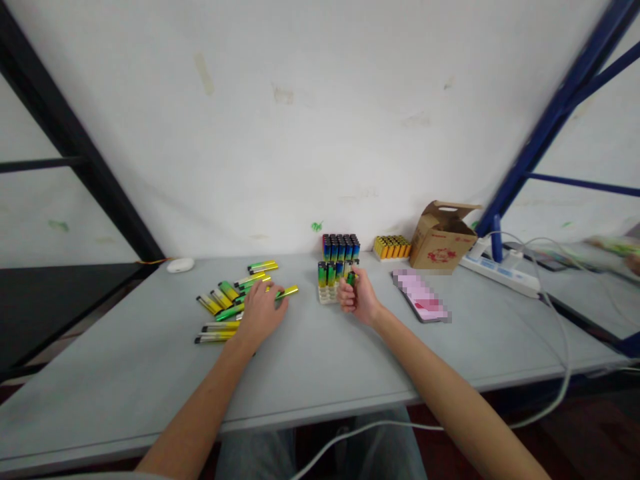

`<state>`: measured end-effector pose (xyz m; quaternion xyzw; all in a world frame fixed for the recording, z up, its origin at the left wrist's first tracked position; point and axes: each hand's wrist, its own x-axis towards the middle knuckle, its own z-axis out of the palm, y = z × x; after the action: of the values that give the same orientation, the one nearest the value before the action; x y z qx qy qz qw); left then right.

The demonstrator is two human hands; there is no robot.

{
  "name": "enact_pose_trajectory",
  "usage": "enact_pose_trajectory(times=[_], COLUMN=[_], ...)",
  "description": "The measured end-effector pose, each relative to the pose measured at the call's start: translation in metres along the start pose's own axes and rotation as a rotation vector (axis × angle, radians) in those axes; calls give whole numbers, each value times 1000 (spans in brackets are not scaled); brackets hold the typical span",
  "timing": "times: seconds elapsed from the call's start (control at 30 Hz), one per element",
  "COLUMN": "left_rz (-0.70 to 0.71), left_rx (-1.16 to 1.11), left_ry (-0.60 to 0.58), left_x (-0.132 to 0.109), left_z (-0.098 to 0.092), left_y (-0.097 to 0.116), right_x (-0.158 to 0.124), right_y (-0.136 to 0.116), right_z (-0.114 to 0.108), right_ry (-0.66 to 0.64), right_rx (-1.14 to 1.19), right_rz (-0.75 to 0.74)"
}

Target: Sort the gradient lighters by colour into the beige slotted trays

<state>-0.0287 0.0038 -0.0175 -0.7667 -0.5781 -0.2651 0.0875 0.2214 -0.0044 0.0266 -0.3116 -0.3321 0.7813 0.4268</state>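
Observation:
Green and yellow lighters (211,304) lie loosely on the left of the grey table. Over them reaches my left hand (264,308), its fingers closed round one green-yellow lighter (289,292) whose yellow end points right. My right hand (358,297) is wrapped round an upright green lighter (351,278) at the front right of a white tray (327,296). Several green-yellow and blue lighters (323,274) stand in that tray; its front holes show. Behind it is a block of blue lighters (341,247). My right hand hides part of the tray.
Yellow lighters (393,247) stand in another tray beside an open cardboard box (443,239). A phone (421,297) lies right of my right hand. A power strip (500,272) with white cables is farther right; a white case (181,265) is at the back left.

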Motion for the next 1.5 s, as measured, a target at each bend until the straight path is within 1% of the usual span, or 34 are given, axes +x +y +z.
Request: enact_pose_trajectory(times=[0.13, 0.33, 0.63, 0.8, 1.1, 1.2, 1.33, 1.5], left_rz=[8, 3, 11, 19, 14, 1, 15, 28], left_rx=[8, 7, -14, -30, -25, -26, -29, -37], left_ry=[8, -3, 5, 10, 8, 6, 6, 9], left_x=[0, 0, 1, 1, 1, 1, 1, 1], left_z=[0, -1, -1, -3, -4, -3, -3, -3], left_y=[0, 2, 2, 2, 3, 2, 2, 6], right_x=[-3, -6, -4, -4, -2, -2, -4, -5], right_y=[-3, -4, 0, -1, 0, 0, -1, 0], right_z=[5, 11, 13, 11, 9, 8, 5, 2], right_ry=[45, 93, 114, 83, 68, 33, -43, -105], right_rx=[-9, -36, -80, -57, -61, -52, -12, 64], right_rz=[16, -6, -33, -19, -4, -3, -47, -141])
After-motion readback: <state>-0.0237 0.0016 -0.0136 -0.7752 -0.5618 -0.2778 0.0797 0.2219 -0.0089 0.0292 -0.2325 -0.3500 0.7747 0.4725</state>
